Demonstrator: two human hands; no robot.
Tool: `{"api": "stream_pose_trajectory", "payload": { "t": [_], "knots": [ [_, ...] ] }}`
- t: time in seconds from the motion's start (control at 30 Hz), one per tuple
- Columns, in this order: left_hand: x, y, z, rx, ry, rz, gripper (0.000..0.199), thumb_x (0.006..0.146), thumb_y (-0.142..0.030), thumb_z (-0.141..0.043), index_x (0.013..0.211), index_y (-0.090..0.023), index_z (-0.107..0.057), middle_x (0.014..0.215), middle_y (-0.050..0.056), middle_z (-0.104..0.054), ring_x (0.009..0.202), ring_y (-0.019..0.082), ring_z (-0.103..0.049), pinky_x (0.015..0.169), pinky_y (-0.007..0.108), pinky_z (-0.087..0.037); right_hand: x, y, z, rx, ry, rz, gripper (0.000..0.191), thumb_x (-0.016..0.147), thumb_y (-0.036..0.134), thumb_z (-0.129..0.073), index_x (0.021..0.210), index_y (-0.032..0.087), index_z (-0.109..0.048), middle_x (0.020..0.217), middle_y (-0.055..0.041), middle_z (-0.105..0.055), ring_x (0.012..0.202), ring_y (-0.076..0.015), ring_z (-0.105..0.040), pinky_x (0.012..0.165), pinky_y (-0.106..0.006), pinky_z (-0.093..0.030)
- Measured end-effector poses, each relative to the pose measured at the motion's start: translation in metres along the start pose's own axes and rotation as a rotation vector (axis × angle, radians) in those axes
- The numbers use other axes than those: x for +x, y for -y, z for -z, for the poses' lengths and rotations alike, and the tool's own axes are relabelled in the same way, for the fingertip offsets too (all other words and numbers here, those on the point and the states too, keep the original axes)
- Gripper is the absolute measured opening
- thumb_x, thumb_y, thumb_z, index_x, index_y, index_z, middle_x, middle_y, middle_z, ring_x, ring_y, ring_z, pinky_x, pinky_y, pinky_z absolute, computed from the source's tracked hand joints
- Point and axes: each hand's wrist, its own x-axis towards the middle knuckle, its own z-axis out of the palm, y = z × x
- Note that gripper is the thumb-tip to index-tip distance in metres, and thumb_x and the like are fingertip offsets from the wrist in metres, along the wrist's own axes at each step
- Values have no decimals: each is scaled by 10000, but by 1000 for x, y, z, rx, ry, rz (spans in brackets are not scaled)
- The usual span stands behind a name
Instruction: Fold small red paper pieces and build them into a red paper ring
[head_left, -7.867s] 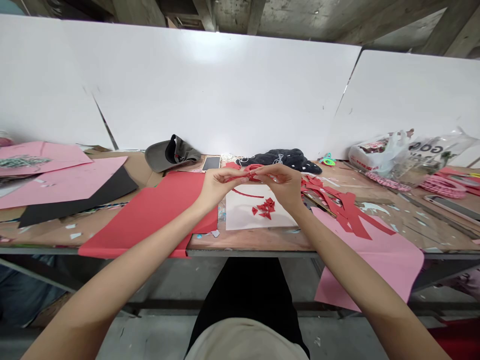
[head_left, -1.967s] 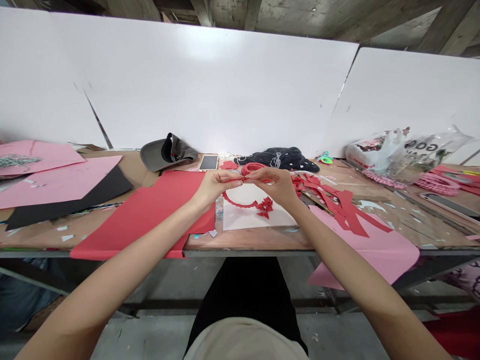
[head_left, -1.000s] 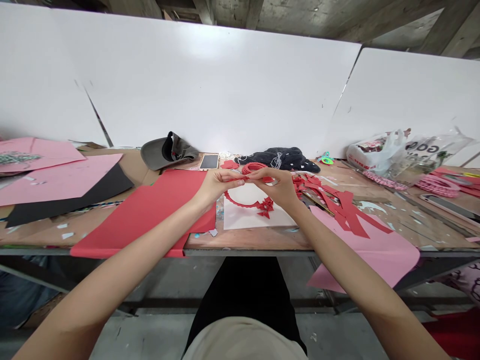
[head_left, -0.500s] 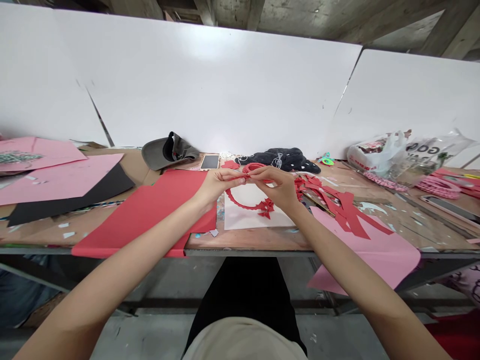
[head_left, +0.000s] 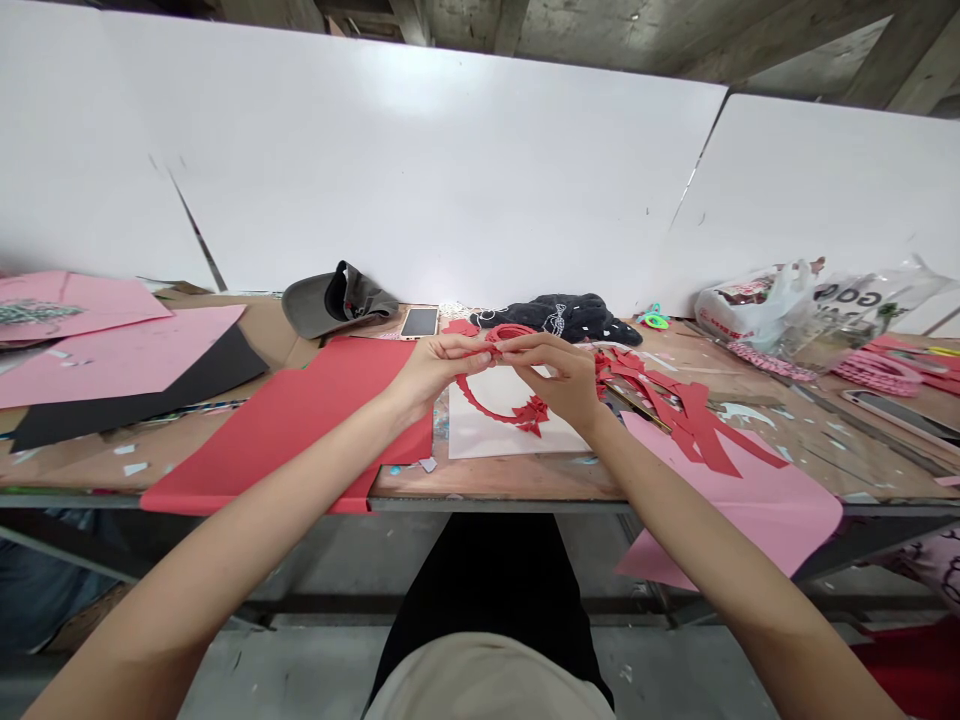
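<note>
Both my hands are raised over the table, fingertips meeting. My left hand [head_left: 435, 372] is closed in a pinch on a narrow red folded paper chain [head_left: 478, 402]. Opposite it, my right hand [head_left: 561, 378] pinches the same chain, and the fingers partly cover the spot being gripped. The rest of the chain curves below in a loop with a toothed edge, ending in a cluster of pointed red folds [head_left: 531, 414]. A white sheet [head_left: 480, 440] lies beneath. Just behind my fingers is a coil of red paper [head_left: 512, 332].
Red paper sheets [head_left: 315, 410] are to the left, overhanging the front edge. Right are red paper strips [head_left: 694, 425] on pink paper [head_left: 739, 510]. Along the back lie a cap [head_left: 334, 300], a phone [head_left: 420, 323], dark cloth [head_left: 574, 320] and a plastic bag [head_left: 765, 300].
The hanging chain and its cluster have swung slightly, the left side of the loop shifting a little right. Both hands keep nearly the same pinch, with small finger movements.
</note>
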Motion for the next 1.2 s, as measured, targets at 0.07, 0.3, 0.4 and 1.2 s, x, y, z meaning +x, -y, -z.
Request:
{"api": "stream_pose_trajectory", "payload": {
  "t": [0.07,0.3,0.4,1.2],
  "knots": [
    [0,-1,-1,-22,8,6,265,619,-251,-865,866,-206,-779,930,58,-761,922,180,-701,989,347,-496,-1,-1,0,-9,2,11,174,859,92,-610,884,241,-696,995,-33,-731,917,-173,-708,801,-357,-613],
    [-2,-3,-3,-61,25,3,256,612,-245,-871,848,-207,-779,921,50,-762,914,176,-699,997,352,-492,2,-1,1,24,24,58,165,865,92,-608,866,234,-693,992,-35,-728,954,-190,-705,824,-383,-619],
    [-3,-3,-4,-43,22,-19,248,620,-252,-867,847,-205,-778,919,52,-763,932,187,-698,1005,362,-484,3,0,1,34,18,79,170,849,73,-624,856,231,-689,969,-38,-731,950,-193,-703,829,-394,-615],
    [-6,-7,-8,56,-14,-98,245,647,-315,-845,858,-212,-777,941,68,-761,955,227,-701,1000,407,-477,6,12,-2,6,-111,-118,99,834,139,-672,848,232,-704,916,-41,-744,888,-181,-708,779,-346,-605]
  ]
}}
